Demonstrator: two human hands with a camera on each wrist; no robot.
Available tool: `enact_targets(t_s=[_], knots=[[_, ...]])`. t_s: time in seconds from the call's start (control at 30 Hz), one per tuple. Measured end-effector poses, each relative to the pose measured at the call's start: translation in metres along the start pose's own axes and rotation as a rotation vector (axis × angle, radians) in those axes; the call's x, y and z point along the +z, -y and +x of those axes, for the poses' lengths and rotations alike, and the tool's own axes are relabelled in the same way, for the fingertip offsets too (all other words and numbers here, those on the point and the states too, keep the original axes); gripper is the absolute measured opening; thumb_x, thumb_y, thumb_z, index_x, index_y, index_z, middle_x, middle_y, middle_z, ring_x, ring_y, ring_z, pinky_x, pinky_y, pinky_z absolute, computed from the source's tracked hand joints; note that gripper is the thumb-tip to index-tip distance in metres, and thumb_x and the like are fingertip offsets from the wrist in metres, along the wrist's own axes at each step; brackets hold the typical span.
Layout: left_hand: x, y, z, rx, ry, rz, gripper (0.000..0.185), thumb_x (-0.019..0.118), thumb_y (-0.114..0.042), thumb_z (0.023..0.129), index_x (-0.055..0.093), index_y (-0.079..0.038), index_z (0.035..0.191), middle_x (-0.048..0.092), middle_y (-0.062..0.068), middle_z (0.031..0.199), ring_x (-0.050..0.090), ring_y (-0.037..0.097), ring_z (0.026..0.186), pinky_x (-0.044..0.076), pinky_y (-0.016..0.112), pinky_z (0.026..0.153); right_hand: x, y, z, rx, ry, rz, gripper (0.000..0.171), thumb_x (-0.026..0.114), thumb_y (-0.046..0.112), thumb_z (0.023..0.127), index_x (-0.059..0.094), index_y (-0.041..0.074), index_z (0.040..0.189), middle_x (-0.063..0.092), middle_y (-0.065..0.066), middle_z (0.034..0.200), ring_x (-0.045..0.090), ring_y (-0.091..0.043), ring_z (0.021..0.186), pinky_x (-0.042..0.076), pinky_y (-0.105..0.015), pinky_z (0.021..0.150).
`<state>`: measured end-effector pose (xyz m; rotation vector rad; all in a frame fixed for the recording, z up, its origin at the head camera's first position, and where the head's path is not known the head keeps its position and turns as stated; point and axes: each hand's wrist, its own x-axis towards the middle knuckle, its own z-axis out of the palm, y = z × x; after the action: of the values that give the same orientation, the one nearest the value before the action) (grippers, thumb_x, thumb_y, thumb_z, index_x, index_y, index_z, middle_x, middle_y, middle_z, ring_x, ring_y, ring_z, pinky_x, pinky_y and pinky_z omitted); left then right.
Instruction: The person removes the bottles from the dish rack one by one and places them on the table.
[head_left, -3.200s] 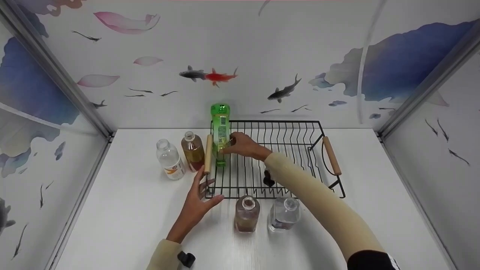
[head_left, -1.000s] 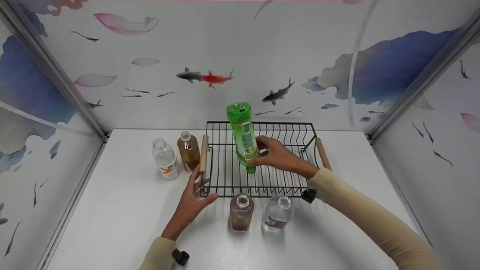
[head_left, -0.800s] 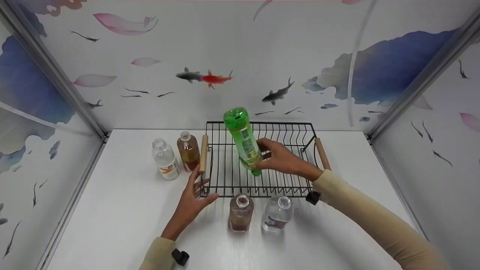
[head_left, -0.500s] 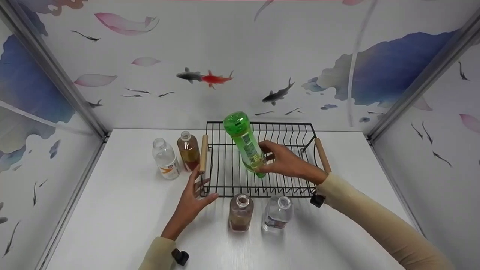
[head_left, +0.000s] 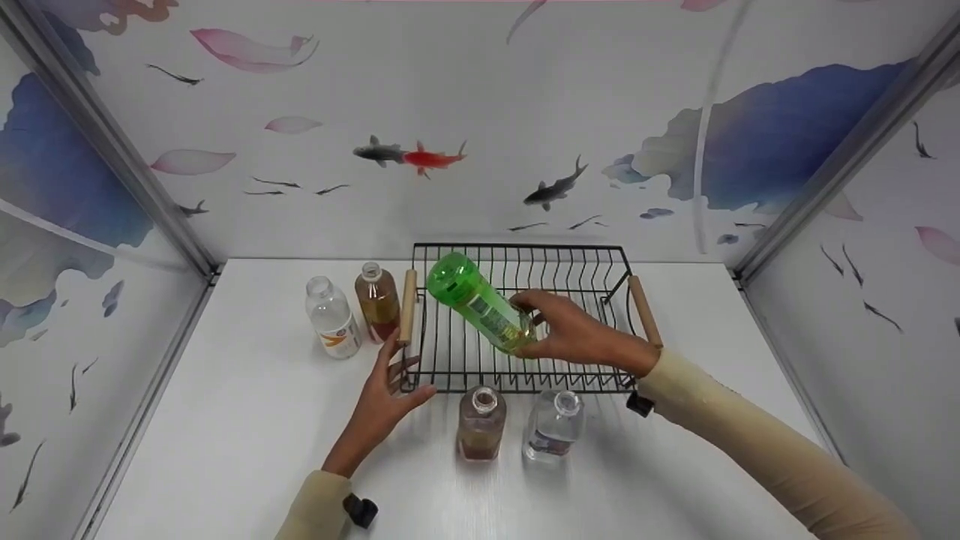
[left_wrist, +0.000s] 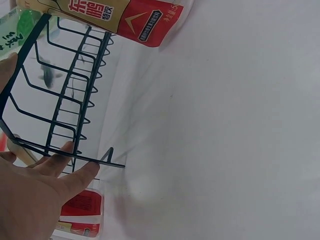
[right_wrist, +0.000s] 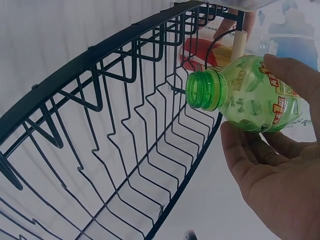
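My right hand has its fingers and thumb curled round the neck end of the green bottle, which hangs tilted over the middle of the black wire rack. Its base points up toward ten o'clock and its uncapped mouth points down toward the rack floor; I judge the grip near the neck gives me control of where the mouth lands among the wires. My left hand lies spread at the rack's seven o'clock corner, fingertips touching the bottom wire, probably to steady the rack.

At nine o'clock of the rack, just beside its wooden handle, stand an amber bottle and a clear bottle. At six o'clock, near the front rail, stand a brownish bottle and a second clear bottle, all uncapped. The rack interior holds only wire dividers, so there is room under the green bottle. The bench lies open at seven and four o'clock; the back wall closes twelve o'clock.
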<state>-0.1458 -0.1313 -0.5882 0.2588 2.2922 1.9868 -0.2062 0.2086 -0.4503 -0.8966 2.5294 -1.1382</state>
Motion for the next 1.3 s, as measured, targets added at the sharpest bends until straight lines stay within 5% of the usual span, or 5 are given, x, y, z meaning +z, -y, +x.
enact_targets(t_s=[0.67,1.3], knots=[[-0.001,-0.001,0.001,-0.041,0.000,0.016,0.116,0.093,-0.033,0.092,0.015,-0.031,0.178,0.031,0.012,0.177,0.047,0.039,0.155,0.043,0.063,0.124,0.001,0.000,-0.007,0.019,0.015,-0.053,0.076,0.094,0.012,0.085,0.057,0.000,0.150,0.069,-0.012,0.133,0.068,-0.031,0.116,0.063,-0.041,0.095],[-0.002,-0.010,-0.004,-0.034,-0.007,0.039,0.114,0.092,-0.032,0.093,0.017,-0.022,0.178,0.027,0.014,0.179,0.043,0.042,0.157,0.042,0.063,0.124,0.000,-0.001,-0.013,-0.026,0.013,-0.126,0.072,0.094,0.016,0.086,0.061,0.000,0.147,0.068,-0.011,0.132,0.068,-0.028,0.114,0.063,-0.038,0.093]])
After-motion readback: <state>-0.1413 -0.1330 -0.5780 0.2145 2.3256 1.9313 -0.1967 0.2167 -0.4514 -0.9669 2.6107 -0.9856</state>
